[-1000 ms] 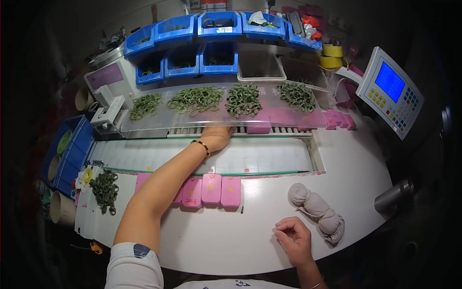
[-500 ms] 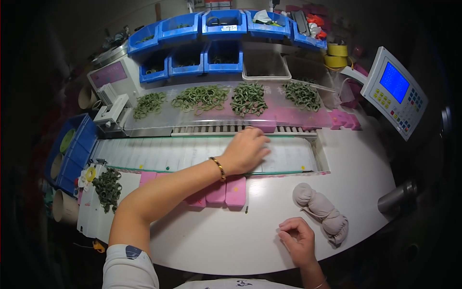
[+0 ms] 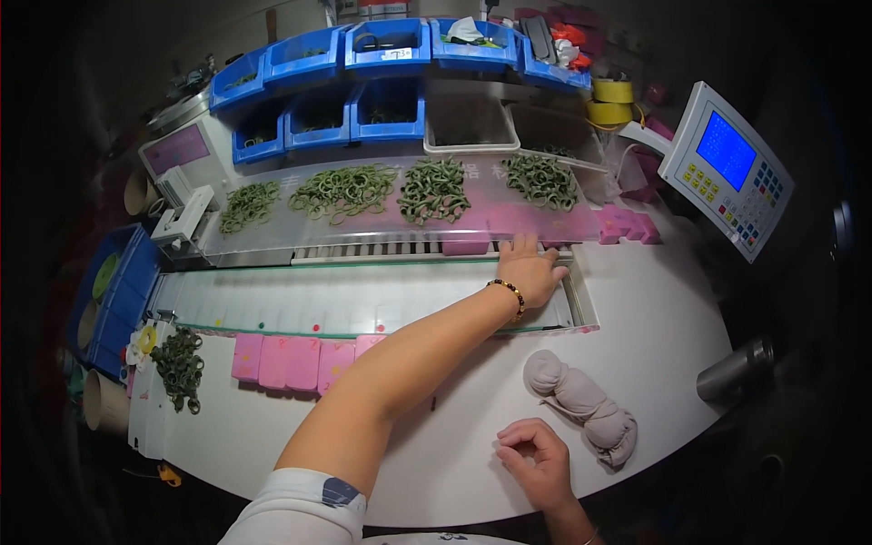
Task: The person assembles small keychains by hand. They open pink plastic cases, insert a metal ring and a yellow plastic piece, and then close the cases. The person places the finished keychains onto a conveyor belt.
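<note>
My left hand (image 3: 530,271) stretches across the white glass-edged tray (image 3: 282,291) to its right end. Its fingers are spread, with the tips over the roller strip (image 3: 363,250) behind the tray, and no held thing shows. A pink block (image 3: 466,245) lies on the rollers just left of those fingertips. Another pink piece may sit behind the fingers, mostly hidden. My right hand (image 3: 536,459) rests low over the white table, loosely curled, a gap between thumb and fingers and nothing in it. Beside it lies a grey knotted cloth roll (image 3: 581,404).
Several pink blocks (image 3: 291,363) line the tray's front edge, partly behind my left arm. Green rings lie in piles (image 3: 343,193) on the clear cover, with blue bins (image 3: 388,107) above. A control panel (image 3: 729,163) and a dark cylinder (image 3: 736,371) stand right.
My left hand has moved right along the tray to its right end, fingers now more spread. The whole view has shifted slightly. My right hand keeps its loose curl beside the cloth roll.
</note>
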The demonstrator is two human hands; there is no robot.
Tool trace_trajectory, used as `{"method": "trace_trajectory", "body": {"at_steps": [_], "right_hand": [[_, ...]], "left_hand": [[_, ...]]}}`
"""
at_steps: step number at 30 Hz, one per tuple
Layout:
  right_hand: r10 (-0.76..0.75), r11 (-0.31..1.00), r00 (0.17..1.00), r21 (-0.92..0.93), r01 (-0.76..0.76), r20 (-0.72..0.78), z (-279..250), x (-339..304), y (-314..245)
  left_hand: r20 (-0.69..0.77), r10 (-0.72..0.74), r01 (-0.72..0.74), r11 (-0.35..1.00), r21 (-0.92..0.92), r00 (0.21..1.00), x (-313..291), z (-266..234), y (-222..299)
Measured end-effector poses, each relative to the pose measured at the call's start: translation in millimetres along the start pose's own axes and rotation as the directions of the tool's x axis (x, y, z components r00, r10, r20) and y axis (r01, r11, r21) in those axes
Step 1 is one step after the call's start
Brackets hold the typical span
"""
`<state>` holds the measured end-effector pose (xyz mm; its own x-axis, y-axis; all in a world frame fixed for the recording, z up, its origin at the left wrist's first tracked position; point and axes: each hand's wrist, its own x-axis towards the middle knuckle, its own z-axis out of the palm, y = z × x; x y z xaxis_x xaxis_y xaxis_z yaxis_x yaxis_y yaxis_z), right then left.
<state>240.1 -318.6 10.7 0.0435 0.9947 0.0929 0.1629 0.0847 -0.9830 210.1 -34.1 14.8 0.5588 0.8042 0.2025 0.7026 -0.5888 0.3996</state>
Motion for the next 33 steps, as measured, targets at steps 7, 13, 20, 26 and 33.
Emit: {"method": "trace_trajectory", "body": {"at_steps": [7,13,20,26,33], "right_hand": [[0.023,1.0,0.999,0.008,-0.023,0.037,-1.5,-0.4,-2.2],[0.035,0.999,0.999,-0.001,-0.035,0.026,-1.6,0.2,-9.0],[0.028,0.998,0.999,-0.05,-0.027,0.031,-2.1,0.8,-9.1],[0.024,0.999,0.999,-0.037,-0.022,0.029,-0.7,0.5,-4.8],[0.009,0.999,1.0,-0.043,-0.008,0.012,-0.7,0.6,-4.4]], "left_hand": [[-0.026,-0.118,0.118,0.993,-0.004,0.993,29.1,8.5,-5.7],[-0.078,-0.079,0.086,0.991,0.1,0.994,44.4,9.9,-24.0],[-0.181,0.083,-0.068,0.994,0.088,0.98,38.3,8.7,-9.1],[-0.131,0.294,-0.308,0.946,-0.105,0.947,41.1,38.9,17.7],[0.07,0.073,-0.071,0.997,-0.036,0.995,48.5,25.1,19.7]]}}
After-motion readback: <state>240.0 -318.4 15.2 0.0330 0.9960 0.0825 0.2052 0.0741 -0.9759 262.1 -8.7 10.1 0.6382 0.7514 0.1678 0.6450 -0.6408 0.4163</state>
